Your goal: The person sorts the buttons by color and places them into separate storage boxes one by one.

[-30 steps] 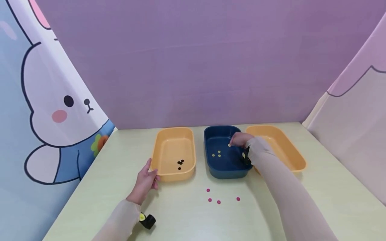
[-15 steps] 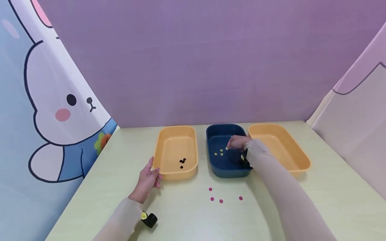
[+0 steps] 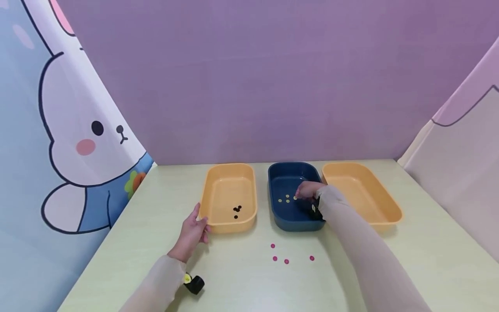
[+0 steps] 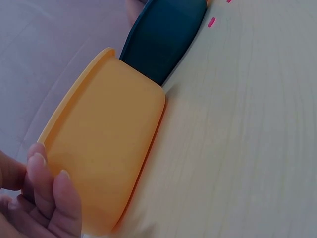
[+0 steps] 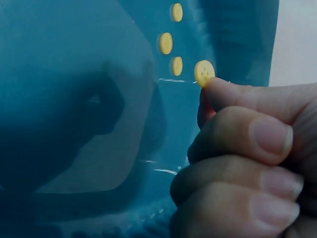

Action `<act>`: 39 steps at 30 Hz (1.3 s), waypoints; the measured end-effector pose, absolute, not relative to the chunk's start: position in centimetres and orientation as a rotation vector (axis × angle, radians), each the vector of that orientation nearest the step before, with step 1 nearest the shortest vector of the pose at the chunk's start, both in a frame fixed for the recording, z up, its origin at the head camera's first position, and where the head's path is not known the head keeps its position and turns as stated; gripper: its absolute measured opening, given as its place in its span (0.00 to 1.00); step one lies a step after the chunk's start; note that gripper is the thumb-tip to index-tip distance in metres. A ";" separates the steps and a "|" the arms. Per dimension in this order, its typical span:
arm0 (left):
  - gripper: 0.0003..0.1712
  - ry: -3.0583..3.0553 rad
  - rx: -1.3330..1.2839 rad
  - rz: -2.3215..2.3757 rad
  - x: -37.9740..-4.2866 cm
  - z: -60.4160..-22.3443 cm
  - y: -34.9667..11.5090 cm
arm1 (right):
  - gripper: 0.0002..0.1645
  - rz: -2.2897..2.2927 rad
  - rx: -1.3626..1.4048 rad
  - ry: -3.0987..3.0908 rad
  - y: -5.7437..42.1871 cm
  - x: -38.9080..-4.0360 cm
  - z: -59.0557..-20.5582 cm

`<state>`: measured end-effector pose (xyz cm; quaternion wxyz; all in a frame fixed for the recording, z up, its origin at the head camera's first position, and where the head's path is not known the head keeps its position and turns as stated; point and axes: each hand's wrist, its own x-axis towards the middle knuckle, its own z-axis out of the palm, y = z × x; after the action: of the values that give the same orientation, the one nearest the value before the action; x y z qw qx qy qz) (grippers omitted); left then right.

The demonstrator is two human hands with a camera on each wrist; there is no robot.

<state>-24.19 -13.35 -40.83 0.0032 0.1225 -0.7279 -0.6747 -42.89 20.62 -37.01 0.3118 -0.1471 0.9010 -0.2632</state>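
Observation:
A yellow button [image 5: 204,73] with small holes is pinched between the thumb and index finger of my right hand [image 5: 237,148]; its other fingers are curled. That hand is low inside the dark blue tray [image 3: 298,226], where several more yellow buttons [image 3: 287,196] lie on the floor. My left hand [image 3: 192,232] holds the near left corner of the left yellow tray [image 3: 228,229], its fingers against the outer wall in the left wrist view. Several black buttons [image 3: 236,210] lie inside this tray.
To the right of the blue tray stands another yellow tray [image 3: 358,190], partly hidden by the right sleeve. Several pink buttons [image 3: 286,261] lie on the pale table [image 3: 249,286] in front. A purple backdrop [image 3: 249,86] rises behind the trays.
My right hand has lowered with the yellow button and come slightly nearer the other yellow buttons. The left hand stays on its tray corner. The head view has shifted a little.

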 end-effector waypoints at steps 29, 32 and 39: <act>0.37 -2.298 0.365 -2.109 -24.4 -40.6 -13.3 | 0.08 -0.911 -0.506 2.401 20.4 -40.8 -32.9; 0.37 -2.289 0.366 -2.113 -24.5 -40.6 -13.4 | 0.06 -0.909 -0.543 2.406 20.3 -40.1 -32.3; 0.37 -2.292 0.375 -2.112 -24.6 -40.5 -13.4 | 0.04 -0.895 -0.677 2.430 20.2 -37.5 -31.2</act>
<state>-24.59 -13.39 -40.46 0.0011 0.1194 -0.7302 -0.6727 -37.46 20.18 -31.20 0.2306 -0.2461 0.8834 -0.3253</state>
